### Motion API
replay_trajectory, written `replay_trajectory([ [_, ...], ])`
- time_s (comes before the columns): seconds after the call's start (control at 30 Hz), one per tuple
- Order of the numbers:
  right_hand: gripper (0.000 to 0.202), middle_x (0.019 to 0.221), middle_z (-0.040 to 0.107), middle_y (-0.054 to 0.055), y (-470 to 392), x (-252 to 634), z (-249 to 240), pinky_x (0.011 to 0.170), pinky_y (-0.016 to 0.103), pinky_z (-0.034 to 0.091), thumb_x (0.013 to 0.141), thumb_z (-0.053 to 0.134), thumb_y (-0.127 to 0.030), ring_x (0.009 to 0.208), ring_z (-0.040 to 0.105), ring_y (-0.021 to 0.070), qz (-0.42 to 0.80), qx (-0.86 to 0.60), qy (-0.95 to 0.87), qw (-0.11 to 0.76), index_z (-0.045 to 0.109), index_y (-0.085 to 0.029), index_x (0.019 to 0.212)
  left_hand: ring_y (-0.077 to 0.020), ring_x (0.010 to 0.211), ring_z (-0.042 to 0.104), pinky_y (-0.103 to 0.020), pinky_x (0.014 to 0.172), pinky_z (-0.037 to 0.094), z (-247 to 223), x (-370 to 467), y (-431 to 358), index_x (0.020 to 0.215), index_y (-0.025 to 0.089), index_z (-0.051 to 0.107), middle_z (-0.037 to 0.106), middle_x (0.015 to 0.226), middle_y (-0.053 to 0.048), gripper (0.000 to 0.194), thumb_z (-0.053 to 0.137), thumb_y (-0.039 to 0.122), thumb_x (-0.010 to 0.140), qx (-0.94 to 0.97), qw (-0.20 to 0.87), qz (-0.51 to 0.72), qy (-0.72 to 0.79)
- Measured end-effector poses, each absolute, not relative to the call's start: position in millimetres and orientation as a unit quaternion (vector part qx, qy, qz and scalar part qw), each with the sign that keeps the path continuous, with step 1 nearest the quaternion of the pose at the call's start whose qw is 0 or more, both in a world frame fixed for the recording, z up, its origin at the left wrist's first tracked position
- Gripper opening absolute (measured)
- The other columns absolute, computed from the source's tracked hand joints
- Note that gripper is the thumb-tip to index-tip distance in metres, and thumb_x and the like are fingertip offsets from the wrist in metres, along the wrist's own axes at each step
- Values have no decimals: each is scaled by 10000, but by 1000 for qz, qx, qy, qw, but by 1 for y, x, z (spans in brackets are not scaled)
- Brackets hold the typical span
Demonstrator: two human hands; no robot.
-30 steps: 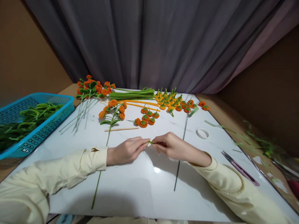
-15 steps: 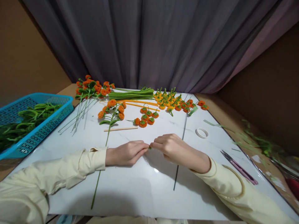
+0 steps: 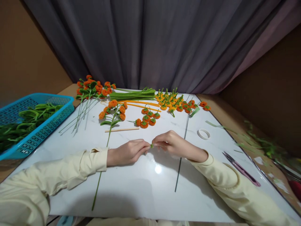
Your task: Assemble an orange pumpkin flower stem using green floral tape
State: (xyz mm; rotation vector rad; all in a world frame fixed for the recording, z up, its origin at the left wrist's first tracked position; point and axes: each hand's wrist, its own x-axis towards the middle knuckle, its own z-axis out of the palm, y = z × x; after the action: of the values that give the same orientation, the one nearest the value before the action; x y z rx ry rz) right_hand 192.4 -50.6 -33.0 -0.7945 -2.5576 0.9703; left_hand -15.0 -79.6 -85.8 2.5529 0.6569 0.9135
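Over the middle of the white board [image 3: 138,194], my left hand [image 3: 130,152] and my right hand [image 3: 175,145] meet fingertip to fingertip. Between them shows a small green piece [image 3: 151,145], too small and covered for me to tell its kind. Both hands are closed in a pinch on it. Beneath my left forearm runs the stem of an artificial branch [image 3: 113,118] with orange pumpkin-like heads and green leaves. A thin dark rod [image 3: 179,171] passes under my right wrist. Beyond my hands lie several small orange fuzzy pumpkins [image 3: 145,118] with green tops.
A blue basket [image 3: 68,105] of green leaves stands left. Green stems [image 3: 134,94], orange strips [image 3: 143,104], yellow pumpkins [image 3: 168,101] and finished orange branches [image 3: 90,88] line the back. A wooden stick [image 3: 122,129] lies mid-board; a white ring [image 3: 203,134] and pink-handled scissors [image 3: 244,171] lie right.
My right hand has shifted slightly up and away from me, and its fingers have turned. More of the green piece shows between the fingertips. My left hand has barely moved.
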Motion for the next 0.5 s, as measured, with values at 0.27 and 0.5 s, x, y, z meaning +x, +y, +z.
replay_trajectory([
  [0.27,233,649,621,27,-46,193,-43,591,217,454,849,562,-337,574,553,111,530,-296,-779,159,627,-125,778,-115,638,521,-211,652,462,-81,-15,-83,860,159,474,546,708,-24,175,322,92,914,900,209,321,210],
  [0.5,384,617,614,28,-51,190,-49,494,211,428,805,591,-489,488,509,89,620,-322,-700,147,627,-110,753,-117,632,503,-209,627,457,-85,-16,-82,901,145,485,553,705,-33,131,374,75,899,898,180,348,202],
])
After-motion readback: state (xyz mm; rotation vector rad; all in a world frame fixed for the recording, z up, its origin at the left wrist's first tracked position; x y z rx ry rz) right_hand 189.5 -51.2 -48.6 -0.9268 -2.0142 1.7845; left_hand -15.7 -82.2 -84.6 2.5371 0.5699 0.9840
